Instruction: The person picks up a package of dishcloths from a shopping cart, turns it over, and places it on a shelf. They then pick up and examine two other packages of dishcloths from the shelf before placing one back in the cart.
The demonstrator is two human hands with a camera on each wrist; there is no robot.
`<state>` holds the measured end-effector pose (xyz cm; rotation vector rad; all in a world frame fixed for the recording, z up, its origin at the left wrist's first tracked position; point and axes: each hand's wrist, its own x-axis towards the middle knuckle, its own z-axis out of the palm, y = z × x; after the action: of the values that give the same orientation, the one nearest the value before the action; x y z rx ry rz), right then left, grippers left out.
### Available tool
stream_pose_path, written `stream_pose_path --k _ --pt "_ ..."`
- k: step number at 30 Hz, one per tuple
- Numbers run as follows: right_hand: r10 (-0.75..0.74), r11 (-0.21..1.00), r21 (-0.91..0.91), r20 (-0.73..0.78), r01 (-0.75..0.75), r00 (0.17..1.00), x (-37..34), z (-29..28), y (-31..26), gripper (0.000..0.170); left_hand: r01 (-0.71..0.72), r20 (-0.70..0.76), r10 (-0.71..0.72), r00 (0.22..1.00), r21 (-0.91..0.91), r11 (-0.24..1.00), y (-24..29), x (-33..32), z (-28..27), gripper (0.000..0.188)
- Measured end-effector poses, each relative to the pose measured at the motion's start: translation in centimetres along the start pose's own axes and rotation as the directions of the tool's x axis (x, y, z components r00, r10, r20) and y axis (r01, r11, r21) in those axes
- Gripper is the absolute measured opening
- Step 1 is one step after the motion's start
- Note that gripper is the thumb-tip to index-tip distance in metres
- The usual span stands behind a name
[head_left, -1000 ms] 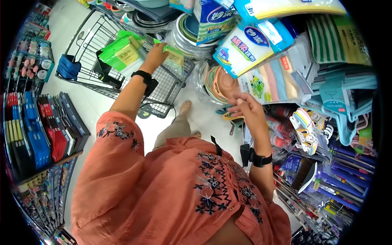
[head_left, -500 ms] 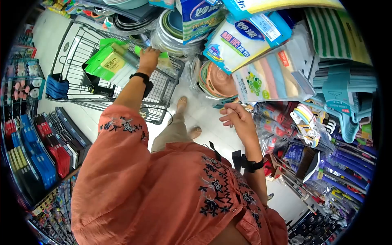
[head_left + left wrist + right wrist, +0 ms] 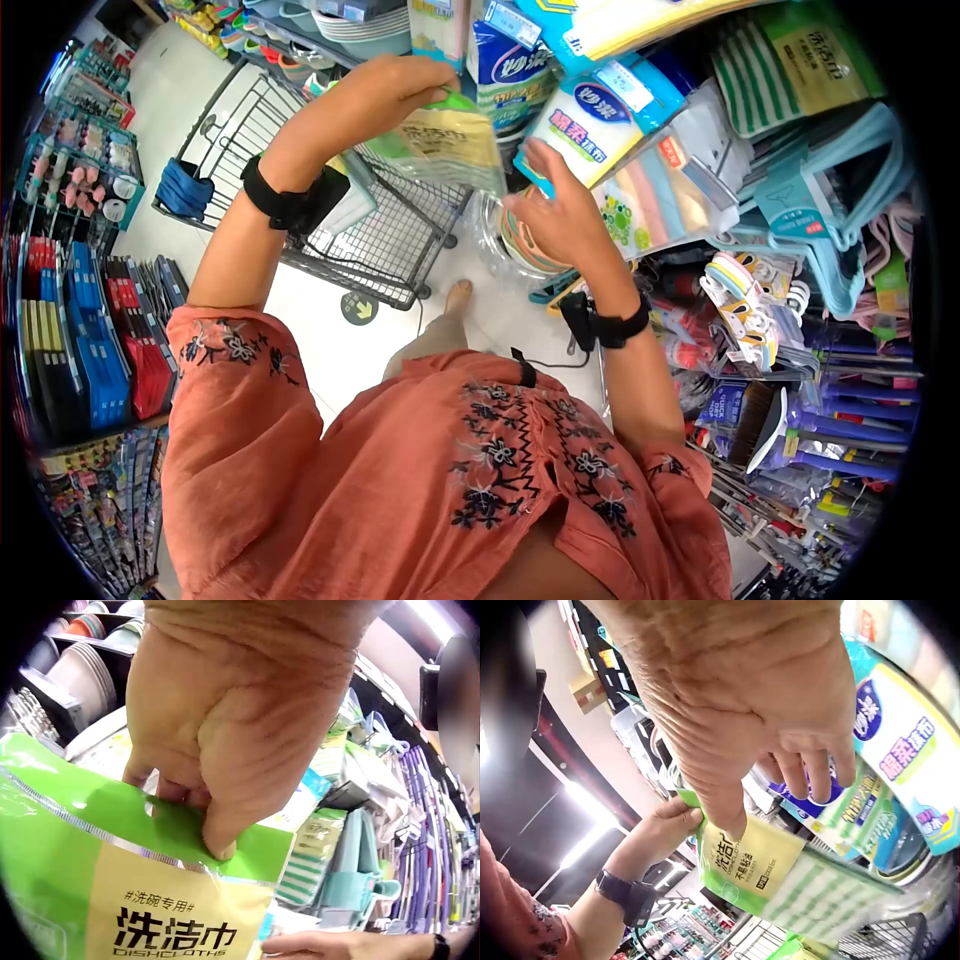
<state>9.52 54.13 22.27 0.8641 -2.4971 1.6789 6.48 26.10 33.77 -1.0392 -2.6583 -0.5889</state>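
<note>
My left hand (image 3: 385, 98) pinches the top edge of a green and cream dishcloth packet (image 3: 445, 140), which hangs over the cart's near end. In the left wrist view the thumb and fingers of the left hand (image 3: 225, 742) hold the packet's green top (image 3: 97, 817). My right hand (image 3: 565, 215) is just right of the packet, fingers loosely extended, holding nothing. In the right wrist view the packet (image 3: 772, 870) shows behind the right hand (image 3: 757, 712); whether they touch, I cannot tell.
A shopping cart (image 3: 400, 225) stands at the left with a blue bundle (image 3: 186, 188) on its handle. Cloth packs (image 3: 590, 125), hangers (image 3: 800, 210) and purple-handled mops (image 3: 850, 435) fill the right side. Bowls (image 3: 365, 30) are stacked at the top, folders (image 3: 95, 360) at the left.
My left hand has lifted a dishcloth packet up out of the cart area and brought it toward the right. The right hand has risen toward the packet, its fingers more spread.
</note>
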Motion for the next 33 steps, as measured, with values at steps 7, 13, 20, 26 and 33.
stream_pose_path --k 7,13,20,26,33 --pt "0.244 0.86 0.448 0.058 -0.244 0.968 -1.7 -2.5 -3.8 0.037 -0.089 -0.453 0.145 0.88 0.143 0.986 7.0 2.6 -1.4 0.034" --pt "0.254 0.776 0.612 -0.087 -0.149 0.963 -5.5 -7.5 -5.5 0.039 0.045 -0.582 -0.281 0.763 -0.386 0.921 9.7 -0.1 3.8 0.039" --pt "0.231 0.842 0.537 -0.263 -0.057 0.937 -8.9 -10.8 -7.2 0.04 0.06 -0.446 -0.274 0.852 -0.437 0.898 17.3 -1.1 8.8 0.045" --pt "0.018 0.983 0.178 -0.288 0.035 0.957 -9.9 -9.0 -12.2 0.04 -0.145 -0.225 -0.278 0.934 -0.949 0.28 21.9 1.3 11.3 0.086" --pt "-0.263 0.96 -0.128 -0.116 0.248 0.958 -12.9 -6.4 -14.3 0.037 -0.091 0.03 -0.437 0.899 -0.963 -0.253 20.1 1.4 10.0 0.053"
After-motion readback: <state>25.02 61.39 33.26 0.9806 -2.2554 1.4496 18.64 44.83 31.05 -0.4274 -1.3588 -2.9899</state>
